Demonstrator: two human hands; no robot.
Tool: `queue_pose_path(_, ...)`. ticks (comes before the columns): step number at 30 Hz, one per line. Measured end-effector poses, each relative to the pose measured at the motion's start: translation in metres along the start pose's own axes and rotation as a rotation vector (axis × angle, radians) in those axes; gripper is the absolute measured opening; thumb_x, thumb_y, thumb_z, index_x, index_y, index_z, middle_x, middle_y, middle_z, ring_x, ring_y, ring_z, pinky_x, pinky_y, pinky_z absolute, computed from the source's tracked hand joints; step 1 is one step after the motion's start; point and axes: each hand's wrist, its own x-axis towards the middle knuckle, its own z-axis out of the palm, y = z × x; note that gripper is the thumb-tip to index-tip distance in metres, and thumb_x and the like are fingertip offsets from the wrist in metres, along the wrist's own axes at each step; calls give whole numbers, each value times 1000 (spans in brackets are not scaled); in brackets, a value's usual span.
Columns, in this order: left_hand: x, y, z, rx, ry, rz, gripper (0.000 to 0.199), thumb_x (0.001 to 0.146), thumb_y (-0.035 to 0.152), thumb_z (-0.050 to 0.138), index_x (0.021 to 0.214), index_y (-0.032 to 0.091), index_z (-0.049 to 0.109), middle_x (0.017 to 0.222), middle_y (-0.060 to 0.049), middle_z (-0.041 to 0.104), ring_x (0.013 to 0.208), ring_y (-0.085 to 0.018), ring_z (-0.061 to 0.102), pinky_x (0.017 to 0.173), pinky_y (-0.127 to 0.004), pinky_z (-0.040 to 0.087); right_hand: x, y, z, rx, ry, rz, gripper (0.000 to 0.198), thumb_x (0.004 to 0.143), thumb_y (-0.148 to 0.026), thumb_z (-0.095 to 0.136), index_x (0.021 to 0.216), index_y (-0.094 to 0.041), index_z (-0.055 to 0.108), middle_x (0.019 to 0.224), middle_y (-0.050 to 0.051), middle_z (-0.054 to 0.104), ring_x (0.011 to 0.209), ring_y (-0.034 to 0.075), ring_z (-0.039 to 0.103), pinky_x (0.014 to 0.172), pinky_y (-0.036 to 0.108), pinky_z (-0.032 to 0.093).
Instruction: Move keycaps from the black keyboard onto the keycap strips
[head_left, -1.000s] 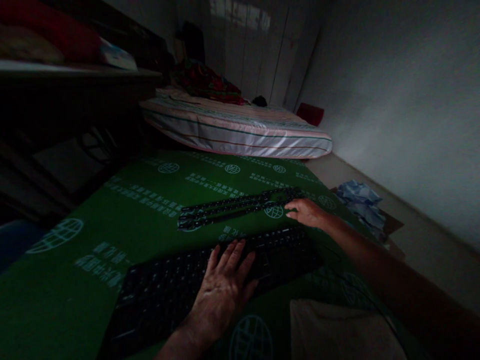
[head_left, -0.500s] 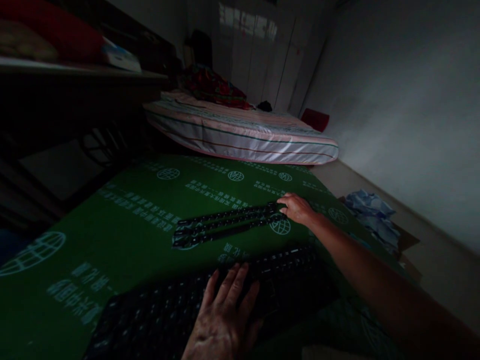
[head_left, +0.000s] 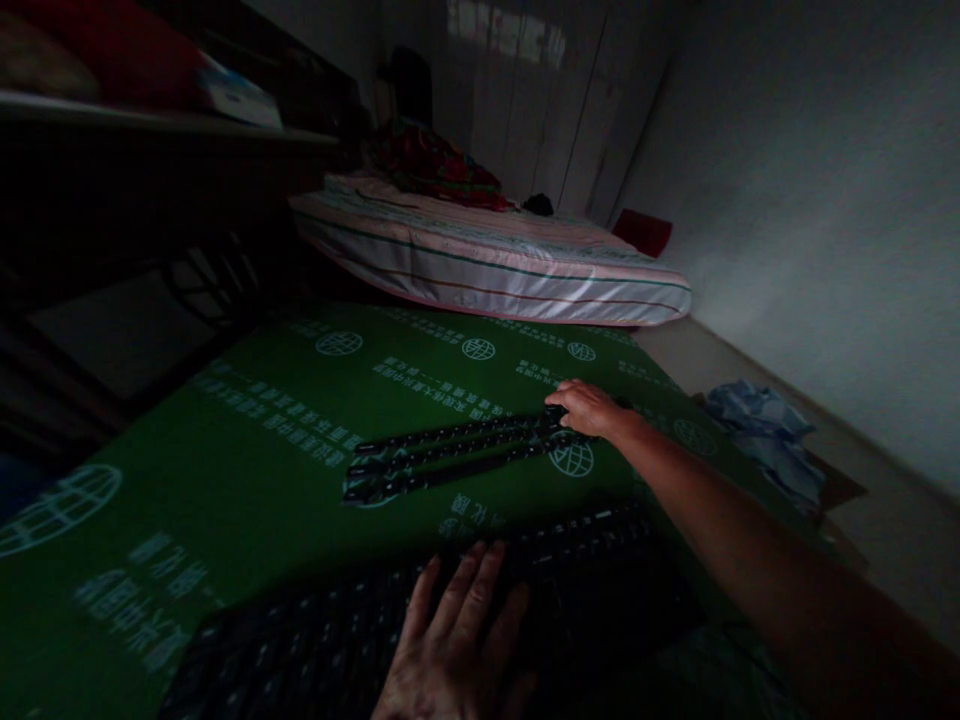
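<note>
Risk: black key rows [head_left: 450, 446], mid-frame, could skew if right hand [head_left: 589, 408] brushes or drags them — its fingers bent, nearly together at rows' right end; cannot tell if gripping. Left hand [head_left: 450, 640], bottom centre: fingers spread, resting on keyboard [head_left: 315, 620]; uneven pressure could slide it.

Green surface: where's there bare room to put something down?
Left of the black key rows and beyond them toward the striped mattress, the green surface shows bare. Crowded: the keyboard under the left hand, and the rows' right end by the right hand.
</note>
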Motion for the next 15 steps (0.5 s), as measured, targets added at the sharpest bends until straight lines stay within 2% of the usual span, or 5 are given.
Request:
queue_pose_path(8, -3, -1, 5, 6, 16, 26, 47, 78, 43, 56, 122, 27, 55, 128, -9, 57, 119, -27, 51, 99, -45, 35, 4, 3, 2, -5, -8, -5, 43, 78, -18, 58, 120, -22, 59, 116, 9, 60, 112, 23, 53, 94, 30, 40)
queue_pose_path(15, 1, -1, 3, -17, 29, 4, 44, 81, 45, 53, 121, 27, 56, 127, -9, 58, 118, -26, 51, 104, -44, 29, 7, 5, 3, 6, -13, -4, 45, 78, -20, 60, 123, -23, 57, 118, 8, 59, 113, 22, 52, 94, 29, 41)
